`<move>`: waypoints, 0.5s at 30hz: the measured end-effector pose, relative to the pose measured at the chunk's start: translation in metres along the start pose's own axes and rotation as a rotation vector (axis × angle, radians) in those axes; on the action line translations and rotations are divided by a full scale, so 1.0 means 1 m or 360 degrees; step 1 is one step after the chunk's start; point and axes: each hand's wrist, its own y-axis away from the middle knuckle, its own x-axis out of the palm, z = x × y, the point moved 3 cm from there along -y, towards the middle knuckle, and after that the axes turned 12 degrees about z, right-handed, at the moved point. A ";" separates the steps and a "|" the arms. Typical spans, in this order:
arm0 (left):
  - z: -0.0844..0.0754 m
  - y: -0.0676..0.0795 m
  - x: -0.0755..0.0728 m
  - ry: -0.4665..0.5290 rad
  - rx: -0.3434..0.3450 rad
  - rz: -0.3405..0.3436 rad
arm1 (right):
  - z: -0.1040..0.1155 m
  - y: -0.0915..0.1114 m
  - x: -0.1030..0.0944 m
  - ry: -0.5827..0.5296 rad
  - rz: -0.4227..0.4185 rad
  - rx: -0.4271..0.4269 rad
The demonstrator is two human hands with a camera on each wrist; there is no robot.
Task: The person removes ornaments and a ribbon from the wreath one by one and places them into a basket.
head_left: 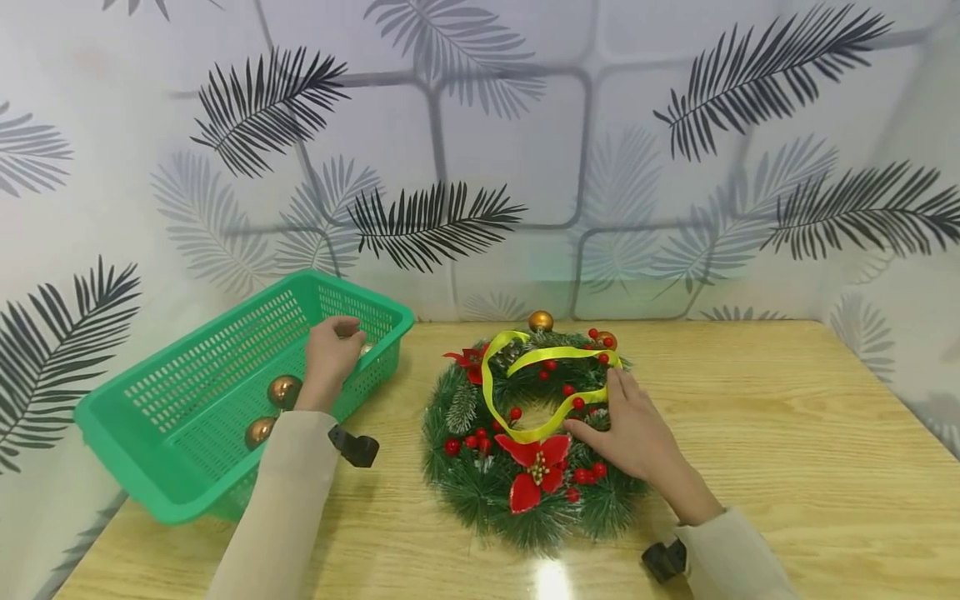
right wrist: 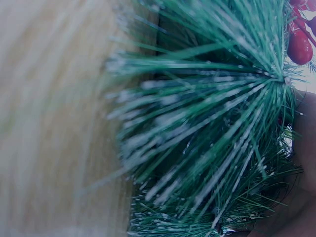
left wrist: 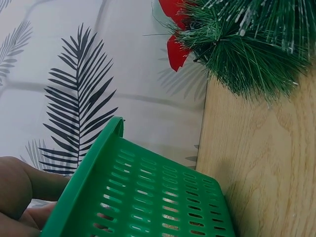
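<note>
A green wreath (head_left: 465, 475) lies on the table, with red poinsettia flowers (head_left: 531, 471), red berries and small gold balls (head_left: 541, 321). A yellow ribbon (head_left: 551, 357) loops loosely over it. My right hand (head_left: 637, 425) rests on the wreath's right side, fingers extended at the ribbon and thumb spread toward the middle. My left hand (head_left: 330, 358) reaches over the near right part of a green plastic basket (head_left: 225, 333), its fingers bent. In the left wrist view the basket wall (left wrist: 163, 197) hides the fingertips, so I cannot tell whether they hold anything.
Copper-coloured balls (head_left: 285, 391) lie in the basket, and a pale gold piece (head_left: 366, 348) shows beside my left hand. The wooden table (head_left: 787, 433) meets a leaf-patterned wall covering (head_left: 510, 150) at the back. Dark wrist cameras (head_left: 354, 447) sit on both cuffs.
</note>
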 end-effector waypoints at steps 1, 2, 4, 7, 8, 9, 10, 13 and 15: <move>0.000 0.000 0.000 -0.0002 0.0003 0.0002 | 0.000 0.000 0.000 -0.0002 -0.0001 0.0001; -0.001 0.001 0.000 -0.0003 0.0008 0.0005 | 0.000 0.000 0.000 -0.0001 -0.0003 0.0001; -0.002 0.001 0.001 -0.0002 0.0021 0.0011 | 0.000 0.001 0.000 -0.0002 -0.0008 -0.0004; -0.004 0.001 0.002 -0.0026 0.0056 0.0014 | -0.001 0.000 0.001 0.0000 -0.0014 -0.0012; -0.004 0.001 0.002 -0.0042 0.0073 0.0008 | -0.001 0.000 0.001 0.0003 -0.0017 -0.0014; -0.004 0.000 0.003 -0.0060 0.0094 0.0003 | -0.001 0.000 0.001 0.0003 -0.0020 -0.0017; -0.005 0.000 0.003 -0.0081 0.0112 -0.0004 | -0.001 0.000 0.001 0.0000 -0.0022 -0.0018; -0.007 -0.001 0.006 -0.0142 0.0182 -0.0034 | -0.001 0.000 0.001 -0.0004 -0.0026 -0.0020; -0.008 -0.002 0.008 -0.0168 0.0228 -0.0041 | -0.001 0.000 0.001 0.0001 -0.0029 -0.0017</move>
